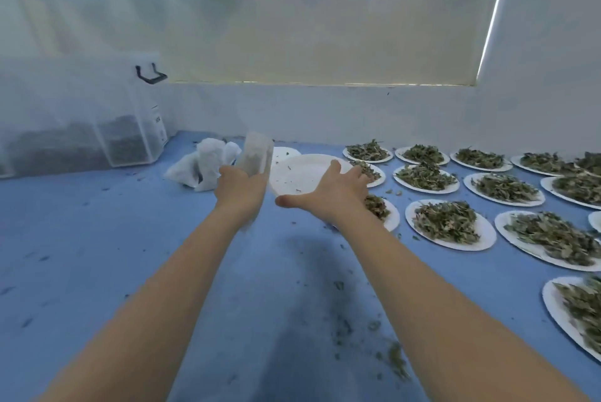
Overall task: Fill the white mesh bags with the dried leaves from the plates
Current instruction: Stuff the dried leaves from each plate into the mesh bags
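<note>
In the head view, a white mesh bag (255,154) holding dried leaves is gripped upright by the left hand (239,187) at the centre of the frame, the fingers curled around its lower part. Just to its right, a nearly empty round white paper plate (299,174) is held at its near rim by the right hand (335,190), the fingers spread beneath the rim and the thumb on its near edge. A heap of white mesh bags (203,167) is seen left of centre on the blue surface (97,239). Many white paper plates piled with dried green leaves (450,224) are laid out across the right of the frame. A clear plastic storage box (81,118) with dark contents is set at the left. Leaf crumbs (395,357) are scattered on the surface at lower centre.
</note>
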Demonstrator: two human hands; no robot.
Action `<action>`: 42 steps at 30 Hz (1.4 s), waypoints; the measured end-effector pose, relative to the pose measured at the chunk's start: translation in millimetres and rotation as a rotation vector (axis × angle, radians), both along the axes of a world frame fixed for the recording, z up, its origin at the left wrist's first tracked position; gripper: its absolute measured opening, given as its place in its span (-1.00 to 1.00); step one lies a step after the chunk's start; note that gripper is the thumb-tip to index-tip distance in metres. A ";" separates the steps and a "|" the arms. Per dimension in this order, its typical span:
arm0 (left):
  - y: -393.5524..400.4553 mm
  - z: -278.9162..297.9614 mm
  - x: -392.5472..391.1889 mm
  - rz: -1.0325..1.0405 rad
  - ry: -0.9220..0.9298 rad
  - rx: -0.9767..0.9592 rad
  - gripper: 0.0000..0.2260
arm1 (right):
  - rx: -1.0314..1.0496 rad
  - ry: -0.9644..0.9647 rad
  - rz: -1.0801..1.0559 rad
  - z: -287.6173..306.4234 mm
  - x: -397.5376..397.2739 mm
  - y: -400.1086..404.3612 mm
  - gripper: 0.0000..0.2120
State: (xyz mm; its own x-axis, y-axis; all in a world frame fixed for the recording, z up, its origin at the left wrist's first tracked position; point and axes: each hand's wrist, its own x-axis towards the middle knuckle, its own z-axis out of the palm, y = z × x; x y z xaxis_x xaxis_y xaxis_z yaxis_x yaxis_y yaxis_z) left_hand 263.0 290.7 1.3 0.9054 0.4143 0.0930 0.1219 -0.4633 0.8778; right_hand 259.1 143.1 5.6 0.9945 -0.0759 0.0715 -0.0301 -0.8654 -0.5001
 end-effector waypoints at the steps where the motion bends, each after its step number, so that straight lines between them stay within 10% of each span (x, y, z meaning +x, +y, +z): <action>1: 7.1 0.9 14.9 0.005 -0.006 0.016 -0.53 | -0.014 0.009 0.004 1.2 15.7 6.4 0.24; 23: 110.3 -73.1 231.6 0.158 0.043 0.654 -0.56 | -0.350 0.102 0.151 -61.8 278.2 106.2 0.04; 29: 86.7 -66.8 208.9 0.233 -0.012 0.970 -0.62 | -0.386 -0.014 0.287 -47.5 243.6 100.9 -0.10; 36: 16.3 -36.9 112.7 -0.027 -0.118 0.641 -0.71 | -0.507 -0.222 0.396 -13.0 138.3 69.8 -0.52; 42: -37.8 -24.0 10.0 -0.240 -0.040 0.730 -0.90 | -0.725 -0.277 0.459 -2.6 14.1 11.7 -0.65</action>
